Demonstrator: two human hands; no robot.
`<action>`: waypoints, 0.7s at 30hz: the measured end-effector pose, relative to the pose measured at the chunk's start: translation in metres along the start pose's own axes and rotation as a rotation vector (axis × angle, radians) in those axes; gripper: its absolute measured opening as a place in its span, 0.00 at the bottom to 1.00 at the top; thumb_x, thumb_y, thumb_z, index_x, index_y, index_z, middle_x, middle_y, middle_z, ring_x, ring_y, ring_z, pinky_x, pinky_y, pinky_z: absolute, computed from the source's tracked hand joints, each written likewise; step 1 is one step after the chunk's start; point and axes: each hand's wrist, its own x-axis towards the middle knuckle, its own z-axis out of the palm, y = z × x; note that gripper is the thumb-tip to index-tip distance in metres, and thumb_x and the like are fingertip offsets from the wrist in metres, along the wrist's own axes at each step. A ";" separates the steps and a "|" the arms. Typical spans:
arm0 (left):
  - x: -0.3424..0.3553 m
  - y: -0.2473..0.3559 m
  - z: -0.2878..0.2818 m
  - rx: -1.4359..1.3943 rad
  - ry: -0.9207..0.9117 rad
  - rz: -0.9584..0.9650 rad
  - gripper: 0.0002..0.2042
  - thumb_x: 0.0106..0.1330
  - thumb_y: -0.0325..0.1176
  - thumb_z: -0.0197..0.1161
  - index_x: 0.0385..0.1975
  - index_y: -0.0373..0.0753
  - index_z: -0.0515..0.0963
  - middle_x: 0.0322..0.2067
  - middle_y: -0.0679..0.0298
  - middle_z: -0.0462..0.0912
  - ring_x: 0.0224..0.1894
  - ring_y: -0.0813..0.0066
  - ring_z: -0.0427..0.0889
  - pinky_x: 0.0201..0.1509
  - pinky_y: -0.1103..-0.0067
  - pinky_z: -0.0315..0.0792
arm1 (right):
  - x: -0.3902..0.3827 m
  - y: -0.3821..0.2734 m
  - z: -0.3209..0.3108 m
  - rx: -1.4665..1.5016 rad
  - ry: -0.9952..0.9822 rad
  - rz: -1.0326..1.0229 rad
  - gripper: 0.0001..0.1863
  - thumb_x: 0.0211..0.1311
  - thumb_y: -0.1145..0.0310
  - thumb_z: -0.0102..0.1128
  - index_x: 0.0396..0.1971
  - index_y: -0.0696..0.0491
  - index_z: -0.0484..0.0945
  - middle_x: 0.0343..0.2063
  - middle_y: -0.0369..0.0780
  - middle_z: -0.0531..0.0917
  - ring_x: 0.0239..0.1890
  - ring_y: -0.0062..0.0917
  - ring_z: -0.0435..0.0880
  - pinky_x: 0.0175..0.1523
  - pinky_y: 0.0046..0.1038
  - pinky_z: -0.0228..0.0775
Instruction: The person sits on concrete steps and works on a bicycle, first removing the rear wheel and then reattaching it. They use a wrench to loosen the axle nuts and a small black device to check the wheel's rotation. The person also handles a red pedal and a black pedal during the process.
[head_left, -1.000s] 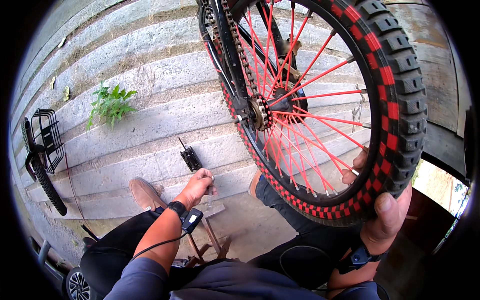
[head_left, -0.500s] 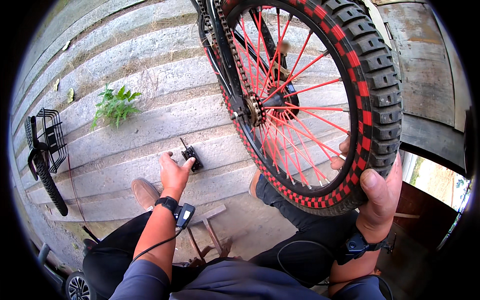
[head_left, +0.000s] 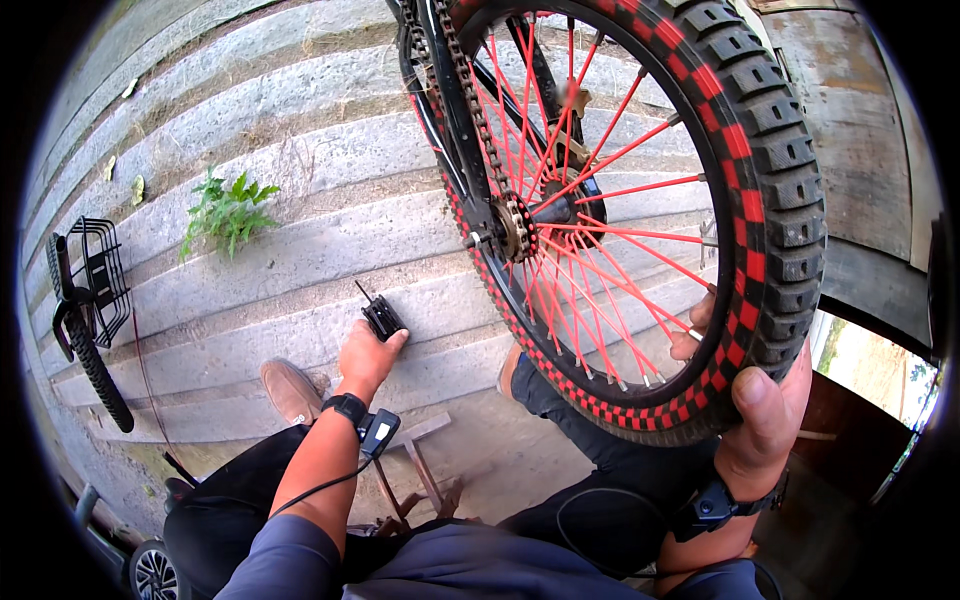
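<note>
A bicycle wheel (head_left: 741,180) with a knobby black tyre, red-and-black checkered sidewall and red spokes stands tilted at the right. My right hand (head_left: 757,410) grips its lower rim and tyre, thumb outside and fingertips showing between the spokes. On the paving lies a black folding multi-tool (head_left: 381,316) with one thin blade or key sticking out. My left hand (head_left: 368,354) is closed around the near end of it, with the thumb along its right side; the other fingers are partly hidden. The chain (head_left: 474,110) runs down to the rear sprocket (head_left: 518,230).
A small wheel with a black wire basket (head_left: 108,270) is at the far left. A green plant (head_left: 232,212) grows between the slabs. Near my feet stands a wooden stool-like frame (head_left: 424,465). Weathered wooden boards (head_left: 850,130) line the right side.
My left hand has moved slightly right and closed on the multi-tool. The wheel and my right hand have shifted a little to the right, and the spokes have turned slightly.
</note>
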 end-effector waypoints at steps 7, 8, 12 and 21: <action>0.005 0.011 -0.013 0.094 -0.023 0.010 0.37 0.53 0.64 0.68 0.43 0.29 0.73 0.38 0.41 0.83 0.43 0.44 0.83 0.47 0.60 0.77 | -0.002 -0.004 0.005 0.010 0.033 0.041 0.44 0.39 0.53 0.80 0.52 0.64 0.70 0.37 0.42 0.82 0.35 0.24 0.83 0.43 0.24 0.76; 0.005 0.015 -0.016 0.123 -0.028 0.002 0.38 0.53 0.65 0.67 0.43 0.29 0.73 0.38 0.41 0.83 0.43 0.44 0.84 0.47 0.59 0.77 | -0.002 -0.005 0.006 0.013 0.035 0.049 0.44 0.39 0.53 0.80 0.52 0.64 0.70 0.36 0.42 0.82 0.35 0.24 0.83 0.43 0.24 0.76; 0.009 0.022 -0.020 0.114 0.025 -0.026 0.39 0.52 0.67 0.66 0.42 0.29 0.73 0.39 0.41 0.83 0.43 0.44 0.84 0.47 0.59 0.77 | -0.001 -0.005 0.008 0.041 0.043 0.047 0.43 0.38 0.54 0.80 0.51 0.64 0.70 0.34 0.41 0.83 0.34 0.24 0.82 0.42 0.23 0.75; 0.017 0.029 -0.022 0.104 0.062 -0.005 0.29 0.52 0.53 0.67 0.41 0.31 0.73 0.38 0.42 0.84 0.42 0.46 0.84 0.47 0.60 0.77 | -0.001 -0.005 0.009 0.049 0.054 0.057 0.42 0.37 0.55 0.80 0.50 0.64 0.71 0.34 0.42 0.83 0.33 0.24 0.82 0.42 0.24 0.75</action>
